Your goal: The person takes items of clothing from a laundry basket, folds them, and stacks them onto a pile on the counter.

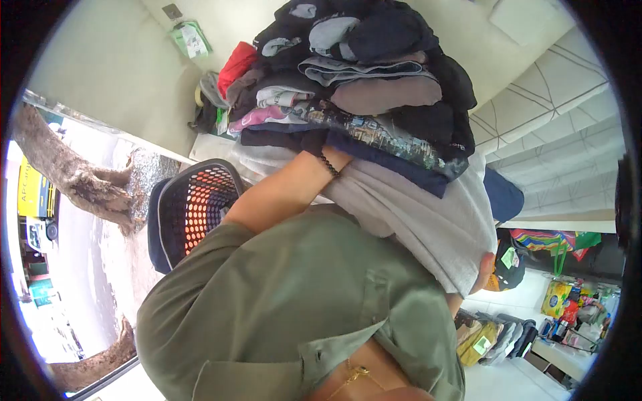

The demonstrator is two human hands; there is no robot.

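A tall pile of folded clothes [381,97] rises in front of my chest, mostly dark, with grey, taupe, pink and printed pieces. My left hand [319,142], with a black beaded bracelet at the wrist, reaches into the lower part of the pile. Its fingers are hidden by a dark navy garment [394,162]. Below that, a light grey garment [421,217] spreads down towards my shirt. At its lower right corner, my right hand [485,273] is closed on the grey cloth, which covers much of the hand.
A dark perforated basket [204,200] stands by my left elbow. White patterned curtains [562,127] hang on the right. Folded clothes [491,337] and colourful packages [556,299] lie at the lower right. Outside on the left are a tree trunk [83,174] and a yellow vehicle [35,187].
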